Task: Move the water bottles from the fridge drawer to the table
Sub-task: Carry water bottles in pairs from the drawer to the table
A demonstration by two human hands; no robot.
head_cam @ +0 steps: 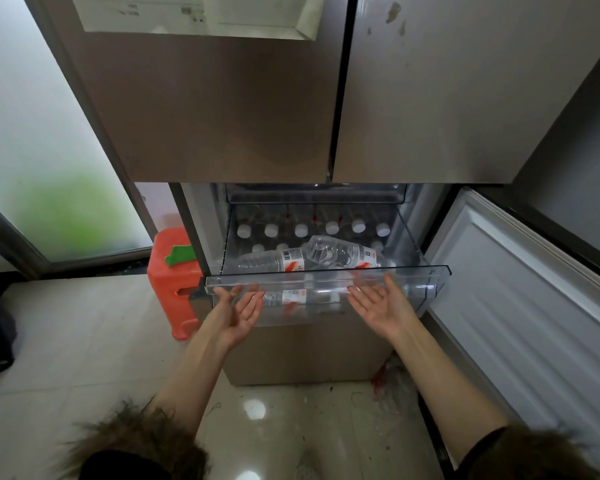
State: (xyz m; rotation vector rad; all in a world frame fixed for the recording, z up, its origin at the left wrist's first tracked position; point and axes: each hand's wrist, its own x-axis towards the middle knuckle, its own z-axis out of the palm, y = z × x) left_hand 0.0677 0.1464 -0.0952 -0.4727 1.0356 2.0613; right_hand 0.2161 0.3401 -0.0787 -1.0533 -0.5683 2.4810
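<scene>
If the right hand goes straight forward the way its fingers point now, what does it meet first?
Most likely the clear front wall of the drawer: the right hand is palm up with its fingertips already at that wall. The bottles lie behind it.

Count of items in view:
- Clear fridge drawer point(326, 277): one.
- Water bottles lying flat on top: two point(274, 261) point(340, 254).
- White bottle caps in the rear row: six point(332, 227); further caps in front are partly hidden.
- Hands: two point(245, 308) point(381, 306).
- Orange plastic stool point(170, 271): one.
</scene>
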